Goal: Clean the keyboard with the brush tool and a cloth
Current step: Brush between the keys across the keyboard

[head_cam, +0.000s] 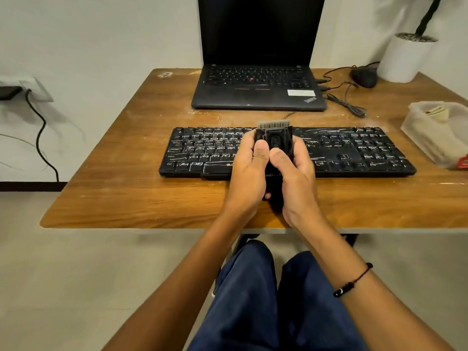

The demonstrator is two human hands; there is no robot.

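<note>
A black keyboard (pixel 354 150), streaked with pale dust, lies across the wooden table (pixel 121 198). Above its middle I hold a black brush tool (pixel 276 138) upright, grey bristles at its top end. My left hand (pixel 249 171) grips the tool's left side, thumb laid up along it. My right hand (pixel 295 178) grips the right side and lower body, its thumb just below an oval button. A folded yellowish cloth (pixel 436 113) lies in a translucent plastic tub (pixel 430 138) at the table's right edge.
An open black laptop (pixel 258 89) stands behind the keyboard. A black mouse (pixel 364 77) with cables and a white plant pot (pixel 405 59) sit at the back right. A red item (pixel 463 162) pokes in beside the tub. My knees are under the table's front edge.
</note>
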